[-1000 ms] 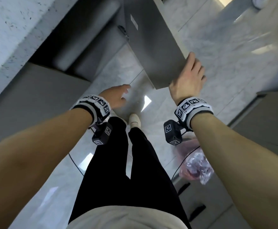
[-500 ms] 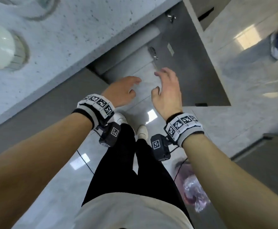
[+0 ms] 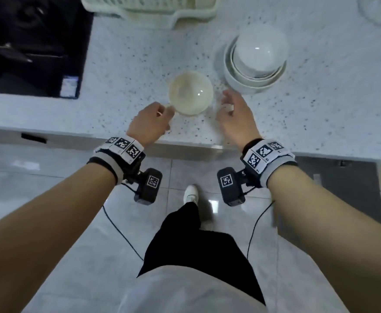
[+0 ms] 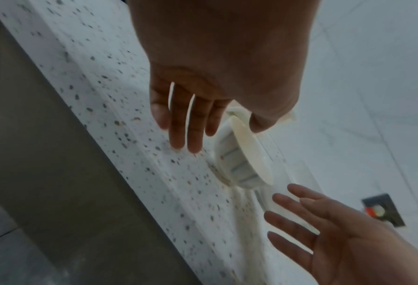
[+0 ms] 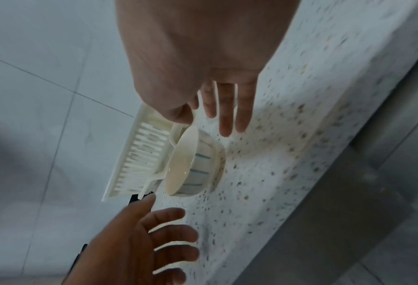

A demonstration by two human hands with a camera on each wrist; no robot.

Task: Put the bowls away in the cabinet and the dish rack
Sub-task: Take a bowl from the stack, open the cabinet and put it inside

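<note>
A cream bowl [image 3: 190, 93] with blue stripes on its outer wall [image 4: 242, 164] [image 5: 188, 167] stands upright near the front edge of the speckled counter [image 3: 128, 64]. My left hand [image 3: 150, 124] hovers at its left side, my right hand [image 3: 234, 114] at its right; both are open with straight fingers and hold nothing. Neither hand clearly touches the bowl. A stack of white bowls [image 3: 256, 62] stands behind it to the right. A cream dish rack [image 3: 151, 10] [image 5: 135, 160] stands at the back of the counter.
A black cooktop [image 3: 31, 41] fills the counter's left part. A glass item [image 3: 379, 12] shows at the far right corner. Below the counter edge are grey cabinet fronts [image 3: 336, 177] and a glossy tiled floor [image 3: 38, 188], with my legs in between.
The view has swung up from the cabinet door and floor to the countertop. Both hands have risen from beside the door to either side of the cream bowl.
</note>
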